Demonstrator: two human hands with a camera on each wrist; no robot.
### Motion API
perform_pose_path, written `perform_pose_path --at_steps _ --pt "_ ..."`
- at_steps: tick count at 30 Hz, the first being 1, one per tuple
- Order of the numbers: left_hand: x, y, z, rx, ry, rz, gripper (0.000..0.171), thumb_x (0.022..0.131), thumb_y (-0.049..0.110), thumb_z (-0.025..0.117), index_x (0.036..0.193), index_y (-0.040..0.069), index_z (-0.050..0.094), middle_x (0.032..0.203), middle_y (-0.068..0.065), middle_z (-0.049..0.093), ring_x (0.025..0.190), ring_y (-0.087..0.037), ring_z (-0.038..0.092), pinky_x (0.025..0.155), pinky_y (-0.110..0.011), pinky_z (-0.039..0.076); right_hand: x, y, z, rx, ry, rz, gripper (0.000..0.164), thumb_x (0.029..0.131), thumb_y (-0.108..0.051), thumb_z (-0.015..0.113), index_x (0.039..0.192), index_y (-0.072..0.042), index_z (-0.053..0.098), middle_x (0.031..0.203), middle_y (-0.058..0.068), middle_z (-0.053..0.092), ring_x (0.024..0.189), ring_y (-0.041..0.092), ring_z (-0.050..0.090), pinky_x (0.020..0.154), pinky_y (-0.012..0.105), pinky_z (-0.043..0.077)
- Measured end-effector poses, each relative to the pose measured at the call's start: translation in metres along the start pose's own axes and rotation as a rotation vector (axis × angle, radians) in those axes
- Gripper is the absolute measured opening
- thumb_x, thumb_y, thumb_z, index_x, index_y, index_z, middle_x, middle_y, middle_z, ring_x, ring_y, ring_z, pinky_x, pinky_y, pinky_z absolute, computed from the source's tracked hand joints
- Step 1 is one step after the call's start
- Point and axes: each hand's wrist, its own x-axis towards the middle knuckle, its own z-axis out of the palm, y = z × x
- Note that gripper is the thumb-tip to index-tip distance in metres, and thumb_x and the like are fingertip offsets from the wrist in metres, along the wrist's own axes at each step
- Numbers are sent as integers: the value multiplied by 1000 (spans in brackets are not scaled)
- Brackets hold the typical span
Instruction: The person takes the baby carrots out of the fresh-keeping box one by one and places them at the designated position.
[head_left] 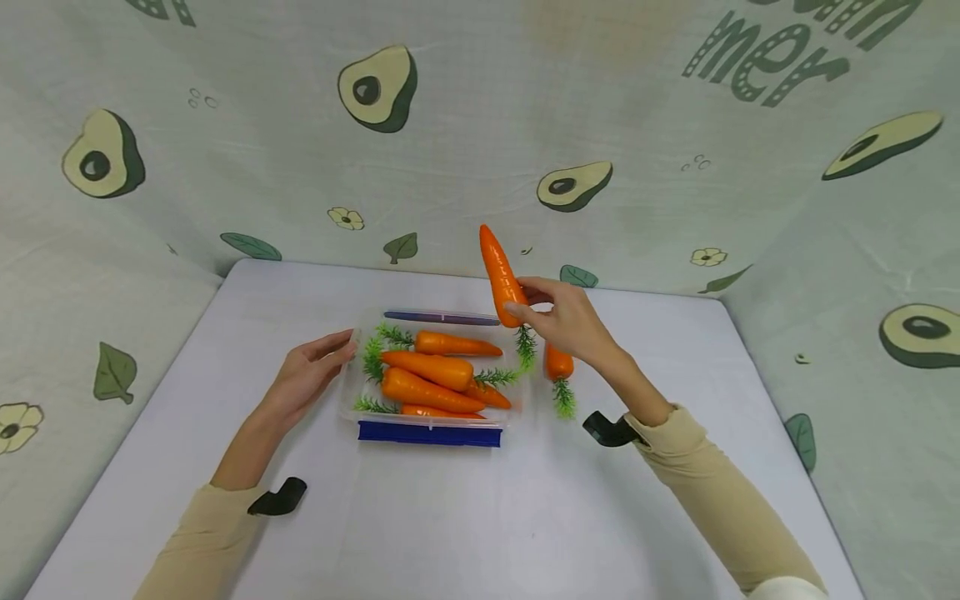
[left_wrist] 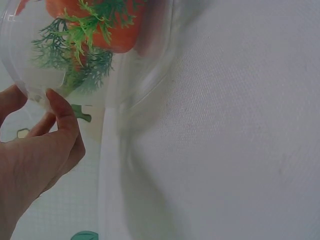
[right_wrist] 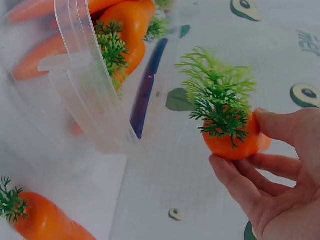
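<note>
My right hand [head_left: 564,318] grips a toy carrot [head_left: 501,275] near its leafy end, raised over the back right corner of a clear plastic container [head_left: 522,398]. The carrot's tip points up and its green leaves [right_wrist: 220,90] hang below. At the container's left side, my left hand [head_left: 306,379] pinches the rim between thumb and fingers, as the left wrist view shows [left_wrist: 42,145]. Several carrots [head_left: 427,390] with green tops lie inside, some overlapping. Another carrot [head_left: 558,362] lies on the table just right of the container, partly hidden under my right hand.
Blue locking flaps fold out along the container's front [head_left: 429,435] and back [head_left: 442,317]. The white table [head_left: 450,517] ends at a cloth backdrop [head_left: 465,167] printed with avocados and leaves, which also rises on both sides.
</note>
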Motion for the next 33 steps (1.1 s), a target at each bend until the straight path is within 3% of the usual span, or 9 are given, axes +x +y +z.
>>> perform_pose_path --at_steps 17,33 --pt "-1 1 -2 -2 6 1 70 104 40 61 159 5 36 166 -11 30 135 -9 43 118 -30 34 -25 56 -14 13 89 161 54 101 -28 68 143 4 57 128 23 68 117 38 66 100 54 53" --pt "-1 -1 -1 -56 7 -1 69 104 36 63 158 2 36 166 -13 30 131 -6 46 119 -30 31 -59 105 -20 7 78 322 62 105 -37 61 146 8 51 138 29 59 128 44 57 105 55 50"
